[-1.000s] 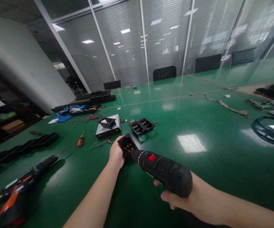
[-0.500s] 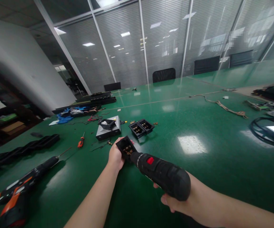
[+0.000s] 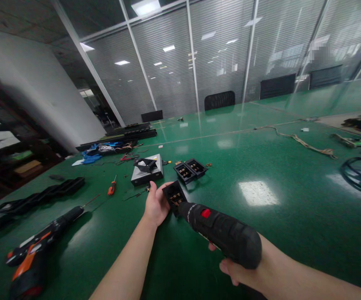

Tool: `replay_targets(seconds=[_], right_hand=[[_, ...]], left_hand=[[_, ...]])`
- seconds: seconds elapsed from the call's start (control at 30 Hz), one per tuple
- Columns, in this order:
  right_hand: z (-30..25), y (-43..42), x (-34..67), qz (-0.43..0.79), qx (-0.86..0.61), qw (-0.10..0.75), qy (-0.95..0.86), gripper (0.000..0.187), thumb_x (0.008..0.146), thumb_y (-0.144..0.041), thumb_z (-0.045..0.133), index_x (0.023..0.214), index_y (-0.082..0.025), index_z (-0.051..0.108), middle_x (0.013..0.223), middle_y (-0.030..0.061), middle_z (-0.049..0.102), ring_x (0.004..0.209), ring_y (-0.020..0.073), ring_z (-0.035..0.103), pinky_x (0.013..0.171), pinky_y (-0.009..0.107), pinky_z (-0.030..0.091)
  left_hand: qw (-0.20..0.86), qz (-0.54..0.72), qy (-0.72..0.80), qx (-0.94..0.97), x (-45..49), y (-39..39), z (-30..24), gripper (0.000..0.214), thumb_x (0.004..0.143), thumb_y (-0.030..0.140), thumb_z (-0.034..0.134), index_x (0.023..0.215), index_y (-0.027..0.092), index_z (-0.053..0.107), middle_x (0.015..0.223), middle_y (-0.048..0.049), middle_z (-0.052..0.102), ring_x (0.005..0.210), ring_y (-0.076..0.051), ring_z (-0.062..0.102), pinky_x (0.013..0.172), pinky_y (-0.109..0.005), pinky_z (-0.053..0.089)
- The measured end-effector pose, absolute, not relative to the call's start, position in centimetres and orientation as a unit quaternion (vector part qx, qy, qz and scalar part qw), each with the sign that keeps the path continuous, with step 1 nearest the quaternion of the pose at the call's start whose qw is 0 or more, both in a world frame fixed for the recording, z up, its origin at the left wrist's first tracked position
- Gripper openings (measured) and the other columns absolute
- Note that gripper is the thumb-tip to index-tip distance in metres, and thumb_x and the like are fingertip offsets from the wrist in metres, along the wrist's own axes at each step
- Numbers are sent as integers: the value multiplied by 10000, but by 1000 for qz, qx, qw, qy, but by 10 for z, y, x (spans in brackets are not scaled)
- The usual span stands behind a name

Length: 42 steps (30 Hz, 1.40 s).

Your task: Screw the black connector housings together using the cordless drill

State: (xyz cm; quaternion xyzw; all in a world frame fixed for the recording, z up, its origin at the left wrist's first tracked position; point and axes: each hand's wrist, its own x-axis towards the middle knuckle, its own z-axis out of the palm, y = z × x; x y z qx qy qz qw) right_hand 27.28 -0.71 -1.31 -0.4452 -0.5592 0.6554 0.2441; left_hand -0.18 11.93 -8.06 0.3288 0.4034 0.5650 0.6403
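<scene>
The left hand (image 3: pixel 156 205) curls its fingers round a small black plastic socket box (image 3: pixel 174 194) at frame centre; the right hand (image 3: pixel 234 271) clenches a black electric screwdriver with red switch (image 3: pixel 222 234), tip in the box. The glossy green tabletop (image 3: pixel 277 225) lies bare rightward, under blind-covered glass partitions (image 3: pixel 218 58). Both grips match the earlier frame, shifted slightly right.

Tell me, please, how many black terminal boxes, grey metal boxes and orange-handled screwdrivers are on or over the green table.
Black terminal boxes: 3 (one in the left hand)
Grey metal box: 1
Orange-handled screwdriver: 1
Total: 5
</scene>
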Motion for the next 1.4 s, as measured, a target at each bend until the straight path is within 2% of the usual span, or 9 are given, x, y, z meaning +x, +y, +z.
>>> replay_targets(seconds=[0.07,0.17,0.23,0.33,0.43,0.53,0.8,1.03,1.4], right_hand=[[-3,-6,269,656,-472,226,-544,702,703,-100,769,1383,-200,628,708,-42,623,579,127,568,560,235,465],[10,-4,262,651,-500,212,-530,586,680,-5,706,1239,-175,665,661,-64,589,542,104,538,546,222,443],[13,-3,260,646,-510,204,-530,502,669,36,674,1128,-167,665,633,-73,579,527,97,529,540,218,432],[11,-1,260,647,-514,187,-531,491,659,48,666,1100,-169,651,625,-72,591,535,106,546,548,223,434],[5,-2,263,659,-501,199,-524,468,683,-31,715,1125,-177,672,620,-67,590,560,125,575,554,228,446],[0,-4,267,670,-479,217,-524,504,701,-112,768,1194,-184,690,627,-57,598,576,136,592,552,229,455],[-7,-8,272,648,-451,257,-558,659,725,-220,833,1365,-204,679,677,-26,643,580,155,599,566,258,504],[-16,-8,264,609,-440,274,-600,810,683,-221,846,1468,-229,646,822,18,716,748,220,678,711,327,604],[-11,-7,272,571,-441,274,-635,641,714,-248,812,1344,-211,701,807,11,703,779,216,682,826,350,611]], left_hand=[[635,532,416,375,-6,117,-79,703,723,739,811,1087,139,765,1019,-152,779,915,-333,728,791,-418,566],[582,499,458,450,-10,114,-73,647,642,435,934,1201,179,733,1021,-83,752,877,-274,693,783,-370,531],[521,492,496,491,-12,112,-69,646,635,271,886,1251,220,699,1026,-47,739,919,-265,689,811,-360,524],[439,470,541,542,-15,113,-65,494,652,179,721,1145,210,709,988,-39,741,946,-270,690,826,-363,522],[367,426,579,590,-16,116,-66,400,632,151,638,1020,198,724,916,-37,746,884,-269,695,810,-373,527],[322,408,596,613,-15,118,-69,406,619,136,635,1006,202,737,896,-34,757,851,-271,708,802,-381,538],[366,464,599,540,-9,117,-66,433,574,137,636,980,178,779,878,-62,782,823,-279,730,756,-374,559],[388,523,600,464,-9,121,-75,390,554,155,645,921,164,777,780,-37,757,733,-248,704,712,-349,548],[358,514,615,479,-5,121,-78,305,577,181,660,863,168,766,747,-28,731,708,-230,674,666,-312,497]])
